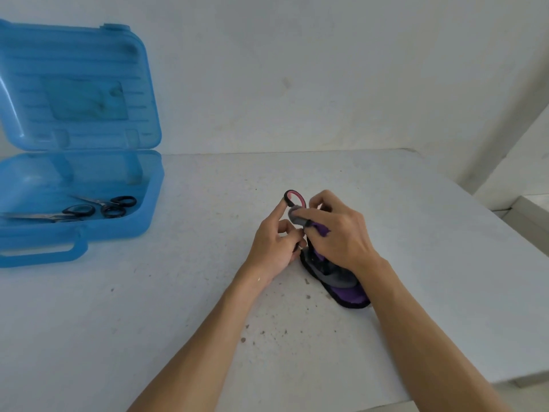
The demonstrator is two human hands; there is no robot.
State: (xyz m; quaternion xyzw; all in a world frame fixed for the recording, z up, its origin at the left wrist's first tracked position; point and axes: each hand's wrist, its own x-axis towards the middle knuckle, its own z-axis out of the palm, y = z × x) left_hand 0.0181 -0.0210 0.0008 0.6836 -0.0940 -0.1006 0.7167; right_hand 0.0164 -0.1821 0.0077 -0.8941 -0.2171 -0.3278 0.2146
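Note:
A purple pouch (346,292) with a black rim and a grey strap stands tilted on the white table (184,292). The black-and-pink handle ring of a pair of scissors (294,198) sticks up out of its top. My left hand (271,248) touches that ring with its straight index fingertip. Its other fingers curl round a dark part at the pouch's upper edge, mostly hidden. My right hand (341,233) grips the pouch's top from the right and pinches the grey flap just below the ring. The scissor blades are hidden inside the pouch.
An open blue plastic case (89,230) sits at the table's left with its lid upright, and black-handled scissors (98,208) lie in it. A wall runs close behind the table. The table's edge falls away at the right and front right.

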